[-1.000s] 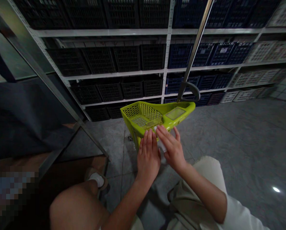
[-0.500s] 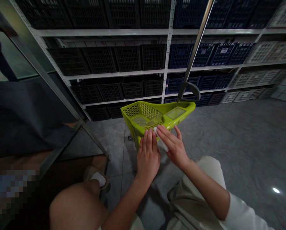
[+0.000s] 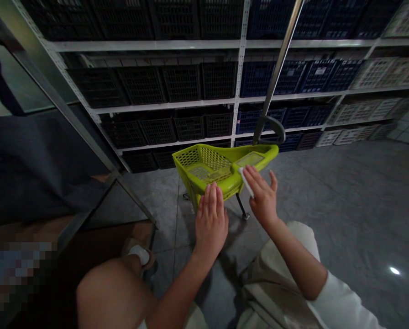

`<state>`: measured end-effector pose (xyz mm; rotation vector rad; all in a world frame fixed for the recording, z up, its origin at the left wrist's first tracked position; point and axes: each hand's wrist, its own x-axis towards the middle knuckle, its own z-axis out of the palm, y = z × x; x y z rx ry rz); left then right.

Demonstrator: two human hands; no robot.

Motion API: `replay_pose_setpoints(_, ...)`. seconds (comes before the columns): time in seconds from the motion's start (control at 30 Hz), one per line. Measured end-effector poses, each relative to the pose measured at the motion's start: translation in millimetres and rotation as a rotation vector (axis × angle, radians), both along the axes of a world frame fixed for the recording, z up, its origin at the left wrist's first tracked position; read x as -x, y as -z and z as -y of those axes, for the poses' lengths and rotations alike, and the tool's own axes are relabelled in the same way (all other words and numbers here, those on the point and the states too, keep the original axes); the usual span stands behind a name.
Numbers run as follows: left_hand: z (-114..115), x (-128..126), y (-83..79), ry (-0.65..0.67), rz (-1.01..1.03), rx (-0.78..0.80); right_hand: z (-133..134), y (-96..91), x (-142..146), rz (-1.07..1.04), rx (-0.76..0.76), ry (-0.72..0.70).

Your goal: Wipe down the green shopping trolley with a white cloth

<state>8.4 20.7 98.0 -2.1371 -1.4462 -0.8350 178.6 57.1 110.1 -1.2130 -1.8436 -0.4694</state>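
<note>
A lime-green plastic shopping cart (image 3: pixel 230 183) with a perforated basket stands in front of me. My left hand (image 3: pixel 211 221) lies on the near rim, fingers together and stretched out, the thumb hardly visible. A folded white wipe (image 3: pixel 247 183) is under the fingers of my right hand (image 3: pixel 262 196), against the rim beside the flat panel (image 3: pixel 250 160) on the cart's right part. That hand's thumb sticks up and away. Whether the wipe is cloth or paper, I cannot tell.
White shelving (image 3: pixel 238 91) full of black, blue and white crates rises behind the cart. A metal pole (image 3: pixel 283 59) with a grey loop handle (image 3: pixel 275 128) slants up at the cart's right end. At left, a metal frame (image 3: pixel 77 123) and a person's shoe (image 3: pixel 149 260) are near.
My right hand has slid right and slightly up along the cart's rim with the white wipe, away from my left hand. The left hand has stayed at nearly the same spot.
</note>
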Motion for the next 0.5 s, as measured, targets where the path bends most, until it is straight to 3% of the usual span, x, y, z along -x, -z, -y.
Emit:
replay_pose_setpoints(0.07, 0, -1, 0.4, 0.002, 0.003, -0.009, -1, 0.4, 3, -0.047, -0.009, 0.041)
replay_pose_setpoints(0.23, -1, -1, 2.6, -0.009, 0.023, -0.042, 10, 2.6, 23, 0.141, 0.005, -0.251)
replay_pose_setpoints(0.4, 1, 0, -1.0, -0.01, -0.017, -0.002, -2, 6.4, 9, -0.023, -0.019, 0.008)
replay_pose_setpoints(0.5, 0, -1, 0.1, -0.006, -0.02, -0.016, 3, 7.5, 14, -0.04, -0.007, -0.011)
